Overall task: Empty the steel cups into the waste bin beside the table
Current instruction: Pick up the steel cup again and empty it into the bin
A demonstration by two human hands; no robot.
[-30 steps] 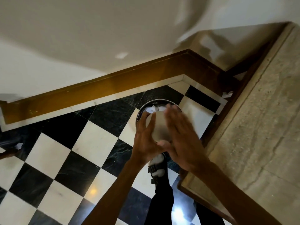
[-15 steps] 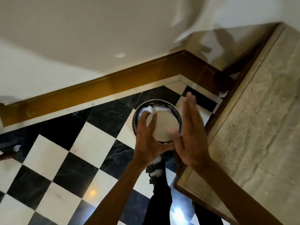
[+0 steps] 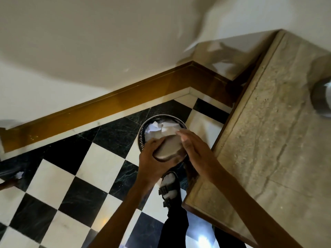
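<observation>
My left hand (image 3: 154, 158) grips an upturned steel cup (image 3: 168, 148), its flat base facing me, directly above the round black mesh waste bin (image 3: 143, 138) on the floor. My right hand (image 3: 195, 151) lies flat with fingers extended against the cup's right side and base. White crumpled paper (image 3: 161, 127) fills the bin. A second steel cup (image 3: 322, 99) stands on the stone table at the right edge of the view, partly cut off.
The stone-topped table (image 3: 268, 149) with a wooden rim runs along the right, its corner close to my right forearm. The bin sits on a black-and-white chequered floor (image 3: 75, 176) near a brown skirting board. My sandalled foot (image 3: 169, 188) is just below the bin.
The cup has tilted so its base faces me more flatly. My right hand has come down from upright onto the cup. The view has shifted, bringing the second cup into sight.
</observation>
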